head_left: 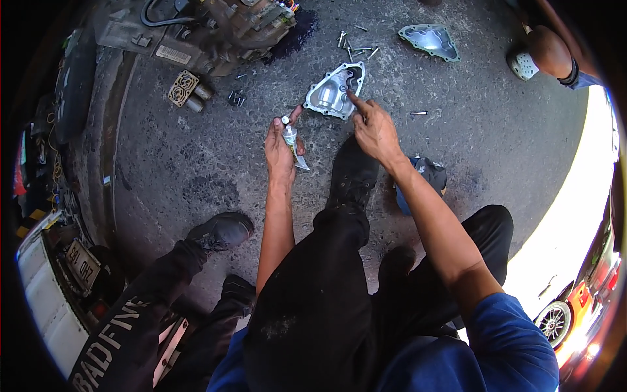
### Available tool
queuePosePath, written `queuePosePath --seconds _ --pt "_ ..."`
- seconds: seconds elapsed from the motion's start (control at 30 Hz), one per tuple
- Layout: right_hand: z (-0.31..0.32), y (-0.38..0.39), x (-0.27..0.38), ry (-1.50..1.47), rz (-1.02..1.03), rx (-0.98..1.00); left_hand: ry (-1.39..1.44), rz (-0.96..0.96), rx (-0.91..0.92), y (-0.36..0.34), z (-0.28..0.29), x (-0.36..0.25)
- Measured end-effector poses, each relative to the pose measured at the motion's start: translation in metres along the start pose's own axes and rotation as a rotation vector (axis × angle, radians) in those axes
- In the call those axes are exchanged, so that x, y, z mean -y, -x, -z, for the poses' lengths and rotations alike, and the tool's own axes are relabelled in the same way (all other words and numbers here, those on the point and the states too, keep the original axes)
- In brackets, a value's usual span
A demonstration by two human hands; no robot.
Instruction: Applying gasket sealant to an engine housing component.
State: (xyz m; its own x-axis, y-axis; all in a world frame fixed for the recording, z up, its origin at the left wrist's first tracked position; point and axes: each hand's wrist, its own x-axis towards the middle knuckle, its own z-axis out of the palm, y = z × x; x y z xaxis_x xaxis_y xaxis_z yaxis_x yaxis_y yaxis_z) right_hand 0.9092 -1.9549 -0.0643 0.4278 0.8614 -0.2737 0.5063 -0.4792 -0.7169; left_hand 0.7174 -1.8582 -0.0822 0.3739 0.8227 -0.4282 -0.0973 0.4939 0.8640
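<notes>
My left hand (281,149) is closed round a small squeeze tube (290,138) with a white neck. A white cap (285,120) shows just above the neck, by my fingers. One finger of this hand reaches out to the left corner of a silver metal cover (326,95), a roughly triangular casting lying hollow side up on the ground. My right hand (376,129) has its index finger stretched out at the cover's right edge, the fingertip at or very near the rim. Nothing shows in its grasp, though its other fingers are partly hidden.
A second metal cover (431,42) lies at the far right, with loose bolts (356,49) between. A large dirty gearbox-like unit (196,32) and a small valve-like part (184,89) are at the left. Another person's leg (140,287) is near left; another person's arm (555,52) is far right.
</notes>
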Motion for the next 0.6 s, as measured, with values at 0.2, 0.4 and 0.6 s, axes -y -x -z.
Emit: queuePosePath --seconds 0.2,0.4,0.6 --pt "0.001 -0.059 0.006 0.09 -0.036 -0.109 0.009 -0.02 0.017 -0.003 -0.007 0.002" --pt "-0.023 -0.034 0.033 0.147 0.066 -0.038 0.066 0.014 -0.001 0.001 0.0 0.003" --pt "-0.03 -0.007 0.049 0.202 0.275 0.002 0.053 0.012 0.007 -0.003 -0.004 0.002"
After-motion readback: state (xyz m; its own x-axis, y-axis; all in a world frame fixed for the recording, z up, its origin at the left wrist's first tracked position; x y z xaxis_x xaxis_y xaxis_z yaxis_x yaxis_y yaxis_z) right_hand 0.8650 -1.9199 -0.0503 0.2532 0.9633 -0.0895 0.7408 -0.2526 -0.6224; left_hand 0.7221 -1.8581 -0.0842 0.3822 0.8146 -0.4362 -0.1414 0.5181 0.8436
